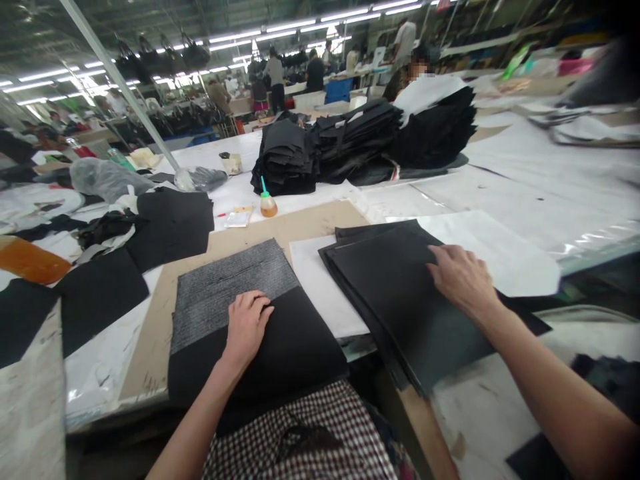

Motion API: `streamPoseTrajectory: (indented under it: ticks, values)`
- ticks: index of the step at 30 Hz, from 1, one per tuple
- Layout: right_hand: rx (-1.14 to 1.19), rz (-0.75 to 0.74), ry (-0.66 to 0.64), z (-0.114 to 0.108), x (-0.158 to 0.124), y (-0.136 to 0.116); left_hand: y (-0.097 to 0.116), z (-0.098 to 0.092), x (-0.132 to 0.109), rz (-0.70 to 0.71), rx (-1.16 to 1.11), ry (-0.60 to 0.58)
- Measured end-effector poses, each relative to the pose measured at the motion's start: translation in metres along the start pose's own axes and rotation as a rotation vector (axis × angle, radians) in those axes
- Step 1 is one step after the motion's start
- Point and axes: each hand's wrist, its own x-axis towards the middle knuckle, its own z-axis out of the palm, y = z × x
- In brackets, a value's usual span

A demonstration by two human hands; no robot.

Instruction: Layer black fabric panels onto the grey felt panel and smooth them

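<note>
A black panel with a grey, ribbed-looking band along its far part lies in front of me. My left hand rests on it near the line where band and black meet, fingers slightly bent and apart, gripping nothing. On the right, several black sheets lie in a loose stack, their near ends reaching past the table edge. My right hand touches the top sheet by its far right edge, fingertips a little apart. Its farther fingers are partly hidden behind the knuckles.
Brown board lies under the left panel. Behind stand a small bottle with a green nozzle and bundled black pieces. White sheets lie beyond the stack. Black pieces and an orange bottle are at left. People work farther back.
</note>
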Motion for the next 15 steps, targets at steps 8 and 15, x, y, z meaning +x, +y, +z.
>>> streamPoseTrajectory:
  ticks: [8, 15]
  values:
    - [0.637, -0.440, -0.248, 0.002, 0.016, -0.184, 0.003, -0.003, -0.003, 0.002, -0.100, -0.008]
    - [0.696, -0.759, -0.449, 0.024, 0.027, -0.264, 0.002, -0.009, -0.012, 0.097, -0.130, -0.073]
